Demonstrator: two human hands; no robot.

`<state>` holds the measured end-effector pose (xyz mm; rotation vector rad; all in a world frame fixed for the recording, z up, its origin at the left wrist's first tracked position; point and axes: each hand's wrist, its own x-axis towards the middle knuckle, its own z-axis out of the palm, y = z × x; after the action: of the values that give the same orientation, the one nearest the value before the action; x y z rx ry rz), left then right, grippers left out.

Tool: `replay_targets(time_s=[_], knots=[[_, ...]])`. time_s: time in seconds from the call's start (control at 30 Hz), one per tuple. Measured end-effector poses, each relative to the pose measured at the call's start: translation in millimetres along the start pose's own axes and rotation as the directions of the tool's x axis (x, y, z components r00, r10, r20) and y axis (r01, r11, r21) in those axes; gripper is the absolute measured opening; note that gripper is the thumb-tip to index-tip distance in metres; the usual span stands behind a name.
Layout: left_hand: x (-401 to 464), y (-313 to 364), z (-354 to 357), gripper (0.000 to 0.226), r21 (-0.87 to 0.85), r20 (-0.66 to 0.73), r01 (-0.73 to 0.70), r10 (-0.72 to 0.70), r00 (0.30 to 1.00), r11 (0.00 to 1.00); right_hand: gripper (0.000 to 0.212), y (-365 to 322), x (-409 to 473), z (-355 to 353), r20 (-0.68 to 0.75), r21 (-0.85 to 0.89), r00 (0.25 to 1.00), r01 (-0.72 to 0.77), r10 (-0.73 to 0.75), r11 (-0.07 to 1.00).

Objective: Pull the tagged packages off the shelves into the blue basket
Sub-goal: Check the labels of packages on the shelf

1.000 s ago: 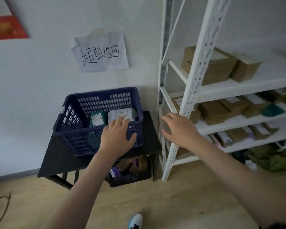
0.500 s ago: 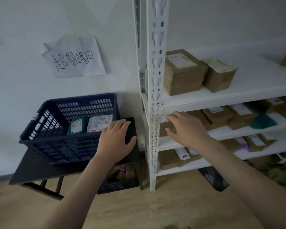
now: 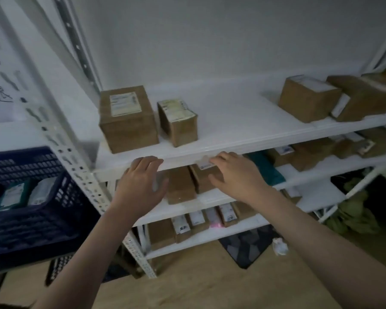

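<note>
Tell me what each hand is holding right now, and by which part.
Nothing is held. The left hand and right hand are both open in front of the second shelf's boxes.

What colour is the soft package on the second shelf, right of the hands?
Teal green soft package; the head view shows it.

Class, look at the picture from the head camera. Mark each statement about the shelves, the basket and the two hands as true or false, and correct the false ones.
1. The blue basket already holds packages. True.
2. The left hand grips a cardboard box. False: its fingers are spread and it holds nothing, in front of the second shelf.
3. Two brown boxes stand side by side at the left end of the top shelf. True.
4. The right hand is inside the basket. False: it reaches toward the boxes on the second shelf.
5. The basket is to the right of the shelves. False: it is to their left.
</note>
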<state>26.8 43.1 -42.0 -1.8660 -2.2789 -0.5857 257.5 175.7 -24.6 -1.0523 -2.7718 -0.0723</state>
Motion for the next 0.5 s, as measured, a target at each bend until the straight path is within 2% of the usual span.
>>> replay_targets(time_s=[0.2,0.3,0.5], knots=[[43.6,130.3,41.8,0.053,-0.027,0.030,0.085,-0.084,0.996,0.996,0.047,146.6,-44.2,-24.5,-0.003,0.019,1.000,-0.029,0.029,0.999],[68.3,191.7,63.0,0.052,-0.078,0.057,0.044,-0.040,0.998,0.996,0.049,220.0,-63.1,-33.1,0.008,0.012,0.997,-0.074,0.074,0.997],[136.8,290.6,111.2,0.050,-0.040,0.021,-0.008,0.009,1.000,0.999,0.047,342.4,-69.4,-32.7,-0.013,0.080,0.987,-0.156,0.158,0.984]])
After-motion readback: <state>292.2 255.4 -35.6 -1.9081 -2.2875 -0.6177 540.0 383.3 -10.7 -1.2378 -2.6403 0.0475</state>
